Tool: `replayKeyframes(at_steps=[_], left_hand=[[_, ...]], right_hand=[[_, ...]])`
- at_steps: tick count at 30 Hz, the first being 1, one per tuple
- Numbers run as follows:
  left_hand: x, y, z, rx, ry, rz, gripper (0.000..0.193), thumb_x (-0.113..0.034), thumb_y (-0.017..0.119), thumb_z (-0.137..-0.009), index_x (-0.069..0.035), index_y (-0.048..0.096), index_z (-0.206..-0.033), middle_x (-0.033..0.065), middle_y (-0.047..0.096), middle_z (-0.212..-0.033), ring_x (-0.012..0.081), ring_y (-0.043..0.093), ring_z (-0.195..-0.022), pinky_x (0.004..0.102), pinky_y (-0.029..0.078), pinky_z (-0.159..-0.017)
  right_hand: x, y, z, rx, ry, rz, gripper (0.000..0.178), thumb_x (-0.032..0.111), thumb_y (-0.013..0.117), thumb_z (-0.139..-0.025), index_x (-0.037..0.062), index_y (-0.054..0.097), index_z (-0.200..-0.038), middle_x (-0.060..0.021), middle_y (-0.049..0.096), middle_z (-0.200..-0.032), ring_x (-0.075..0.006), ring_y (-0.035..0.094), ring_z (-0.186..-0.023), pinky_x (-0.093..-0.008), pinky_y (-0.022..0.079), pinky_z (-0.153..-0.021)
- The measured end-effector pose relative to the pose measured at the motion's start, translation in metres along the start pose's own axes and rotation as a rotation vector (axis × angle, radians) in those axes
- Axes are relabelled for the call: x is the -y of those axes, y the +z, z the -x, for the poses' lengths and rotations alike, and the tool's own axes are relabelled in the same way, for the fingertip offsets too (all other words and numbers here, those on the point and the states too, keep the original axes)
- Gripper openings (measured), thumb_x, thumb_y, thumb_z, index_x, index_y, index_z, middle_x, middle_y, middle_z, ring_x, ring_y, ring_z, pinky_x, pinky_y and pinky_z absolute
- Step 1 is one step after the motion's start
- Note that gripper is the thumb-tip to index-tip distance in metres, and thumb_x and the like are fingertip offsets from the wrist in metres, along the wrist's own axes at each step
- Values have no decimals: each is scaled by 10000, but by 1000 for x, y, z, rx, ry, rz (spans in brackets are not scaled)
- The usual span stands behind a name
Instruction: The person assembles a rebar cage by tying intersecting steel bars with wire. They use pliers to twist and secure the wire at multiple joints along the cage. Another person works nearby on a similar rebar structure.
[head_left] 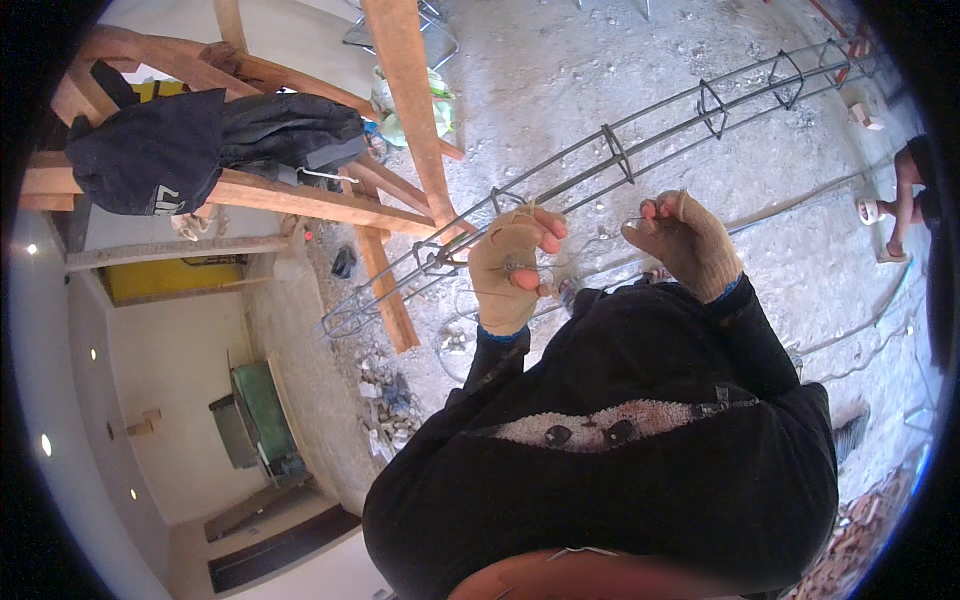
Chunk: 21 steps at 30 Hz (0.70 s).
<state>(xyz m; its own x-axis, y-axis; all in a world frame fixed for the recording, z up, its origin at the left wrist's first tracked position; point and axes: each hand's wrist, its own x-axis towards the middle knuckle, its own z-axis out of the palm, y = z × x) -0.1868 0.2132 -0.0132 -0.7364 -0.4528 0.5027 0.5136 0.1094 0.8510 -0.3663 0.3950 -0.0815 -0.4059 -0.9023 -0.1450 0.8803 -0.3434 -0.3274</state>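
Thin wire (540,267) in my left hand (507,272), thumb and fingers closed on it. My right hand (688,245), apart to its right: fingers curled, cannot tell whether gripping anything. Long steel-bar cage (618,155) just beyond both hands. Left of hands: wooden beams (398,90), dark jacket (150,155) draped over. Far right: another person's leg (904,200).

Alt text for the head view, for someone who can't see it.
The person's gloved left hand appears to hold thin wire; the gloved right hand is curled nearby, both beside a long steel rebar cage. A dark jacket drapes over wooden framing at upper left.
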Motion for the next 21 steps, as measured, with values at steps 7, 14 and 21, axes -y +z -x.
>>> replayKeyframes(at_steps=[7, 14, 21], left_hand=[[-10, 5, -4, -391, -181, -220, 148, -111, 800, -893, 5, 709, -883, 114, 722, -898, 197, 664, -862, 356, 520, -824], [3, 17, -1, -252, -247, -799, 159, 19, 815, -757, -29, 794, -907, 113, 771, -941, 242, 692, -875, 357, 532, -821], [3, 10, 5, -48, -118, -1029, 170, -26, 782, -828, 1, 785, -995, 45, 756, -917, 176, 680, -876, 295, 511, -780]], right_hand=[[6, 10, -8, -502, -252, 1038, 298, 209, 666, -985, -35, 657, -1155, -89, 685, -999, -211, 677, -951, -361, 546, -939], [-5, 63, 14, -178, -420, 801, 479, 442, 738, -1006, 4, 678, -1190, -38, 694, -1087, -129, 620, -923, -294, 504, -869], [16, 72, 22, -27, 128, 764, 366, 187, 652, -955, -90, 674, -1192, -61, 683, -881, -136, 644, -744, -290, 533, -719]])
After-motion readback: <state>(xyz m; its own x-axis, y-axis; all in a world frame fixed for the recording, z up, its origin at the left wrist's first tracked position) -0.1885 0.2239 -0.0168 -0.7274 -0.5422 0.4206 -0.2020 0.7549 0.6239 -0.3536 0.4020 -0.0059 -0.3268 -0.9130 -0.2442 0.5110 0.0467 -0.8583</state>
